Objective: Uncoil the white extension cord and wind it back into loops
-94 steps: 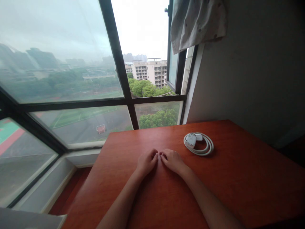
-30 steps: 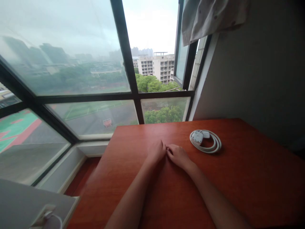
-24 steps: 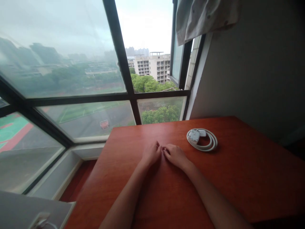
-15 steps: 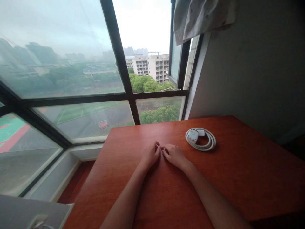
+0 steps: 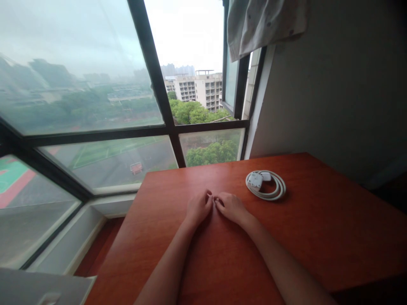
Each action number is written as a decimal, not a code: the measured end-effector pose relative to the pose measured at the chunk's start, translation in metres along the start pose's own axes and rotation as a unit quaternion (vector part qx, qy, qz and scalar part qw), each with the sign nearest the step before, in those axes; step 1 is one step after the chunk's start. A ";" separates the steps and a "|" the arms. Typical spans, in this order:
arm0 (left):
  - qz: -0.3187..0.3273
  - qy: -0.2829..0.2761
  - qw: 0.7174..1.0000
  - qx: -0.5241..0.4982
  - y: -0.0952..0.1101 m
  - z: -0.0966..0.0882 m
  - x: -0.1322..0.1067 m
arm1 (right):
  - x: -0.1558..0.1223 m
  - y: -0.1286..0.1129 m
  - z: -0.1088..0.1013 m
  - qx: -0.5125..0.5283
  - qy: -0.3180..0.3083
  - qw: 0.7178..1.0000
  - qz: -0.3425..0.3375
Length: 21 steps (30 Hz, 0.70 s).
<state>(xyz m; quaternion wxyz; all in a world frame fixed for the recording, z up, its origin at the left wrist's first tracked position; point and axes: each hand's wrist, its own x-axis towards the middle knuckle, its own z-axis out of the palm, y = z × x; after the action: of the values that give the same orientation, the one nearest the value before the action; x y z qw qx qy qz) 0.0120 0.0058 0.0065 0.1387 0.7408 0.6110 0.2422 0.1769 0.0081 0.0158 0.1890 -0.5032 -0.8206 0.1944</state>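
Observation:
On the reddish-brown wooden table (image 5: 178, 254), my left hand (image 5: 199, 207) rests with its fingers loosely curled inward. My right hand (image 5: 230, 206) lies beside it in a similar curl. The fingertips of both come close together or just touch; I cannot tell which. I see nothing held in either one. Nearest to my right hand, a little farther back and to the right, is a coiled white cable (image 5: 278, 192) with a blocky white charger plug (image 5: 255, 180) and a smaller white end piece lying in its loop.
Large dark-framed windows (image 5: 171, 127) stand behind and left of the table, with an open pane at the back. A pale curtain (image 5: 267, 25) hangs at the upper right before a grey wall (image 5: 330, 93). A white surface (image 5: 38, 286) sits at the lower left.
The whole view has shifted slightly, so the window, table and cable appear a little farther left. My hands keep the same pose on the table.

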 end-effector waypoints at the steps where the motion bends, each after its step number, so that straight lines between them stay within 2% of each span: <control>1: 0.002 0.002 1.000 0.000 0.000 0.000 0.000 | 0.001 0.001 -0.001 0.013 0.011 1.000 -0.011; 4: 0.006 0.007 1.000 0.005 -0.001 0.001 0.000 | 0.004 0.010 -0.017 0.071 0.102 0.991 -0.052; 6: 0.006 0.008 1.000 0.011 -0.002 0.001 0.000 | 0.004 0.028 -0.039 0.098 0.218 0.970 -0.048; 7: 0.005 0.007 1.000 0.012 -0.003 0.001 0.000 | 0.002 0.041 -0.052 0.099 0.280 0.954 -0.027; 9: 0.004 0.006 1.000 0.011 -0.003 0.001 0.000 | -0.006 0.076 -0.076 0.072 0.397 0.913 0.058; 11: 0.002 0.004 1.000 0.011 -0.003 0.002 0.000 | -0.016 0.116 -0.091 0.026 0.454 0.877 0.158; 14: 0.001 0.003 1.000 0.012 -0.002 0.001 0.000 | -0.030 0.170 -0.092 -0.048 0.447 0.852 0.268; 16: 0.003 0.001 1.000 0.013 -0.001 0.001 0.000 | -0.032 0.190 -0.083 -0.055 0.406 0.855 0.319; 18: 0.004 0.001 1.000 0.011 -0.001 0.001 0.001 | -0.028 0.197 -0.073 -0.025 0.363 0.866 0.344; 21: 0.002 0.002 1.000 0.002 0.000 0.000 0.001 | -0.019 0.189 -0.063 0.001 0.333 0.873 0.355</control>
<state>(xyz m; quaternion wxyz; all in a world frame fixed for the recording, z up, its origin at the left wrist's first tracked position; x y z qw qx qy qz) 0.0123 0.0071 0.0063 0.1353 0.7417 0.6104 0.2430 0.3587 0.0776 -0.0291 0.3695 -0.7956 -0.4748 0.0702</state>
